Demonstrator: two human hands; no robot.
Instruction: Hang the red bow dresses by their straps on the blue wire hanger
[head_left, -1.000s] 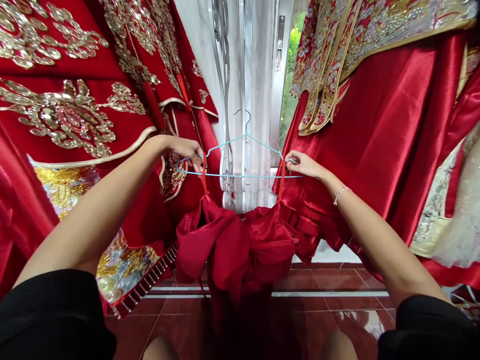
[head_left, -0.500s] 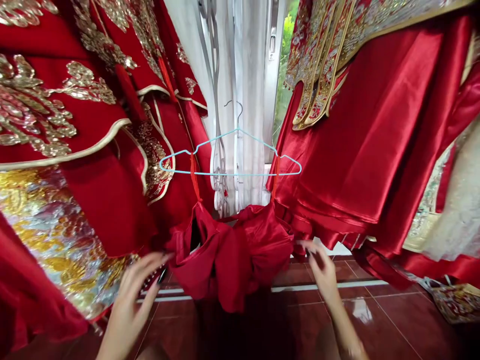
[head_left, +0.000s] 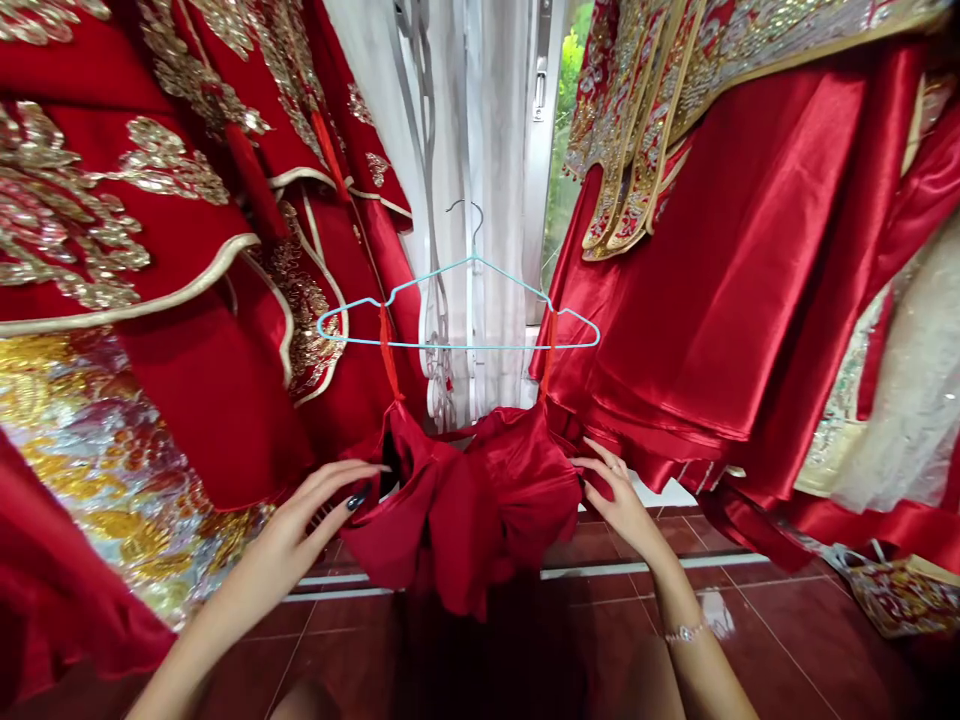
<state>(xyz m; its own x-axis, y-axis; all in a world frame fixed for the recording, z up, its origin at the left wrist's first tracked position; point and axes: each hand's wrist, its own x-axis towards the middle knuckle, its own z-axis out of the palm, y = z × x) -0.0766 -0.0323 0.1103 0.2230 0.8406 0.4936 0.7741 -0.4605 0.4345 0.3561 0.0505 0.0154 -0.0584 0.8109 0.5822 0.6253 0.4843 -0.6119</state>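
Observation:
A red dress [head_left: 465,515] with a gathered, draped bodice hangs in front of me by two thin red straps. The straps loop over a light blue wire hanger [head_left: 474,347] with a dark metal hook. At the dress's left side, my left hand [head_left: 304,520] has its fingers stretched along the fabric and the thumb apart; the fingertips meet the cloth. My right hand [head_left: 621,500] reaches the opposite side with spread fingers, their tips touching the fabric. The lower part of the dress is lost in shadow.
Red garments with gold sequins [head_left: 172,170] hang on the left. To the right hang a beaded jacket [head_left: 637,150] and a shiny red skirt [head_left: 750,270]. White curtains [head_left: 502,180] and a window frame stand behind, above a dark red tiled floor [head_left: 780,640].
Both hands have moved inward and slightly up to the sides of the dress, the left one rightward, the right one leftward. The dress and hanger have hardly shifted.

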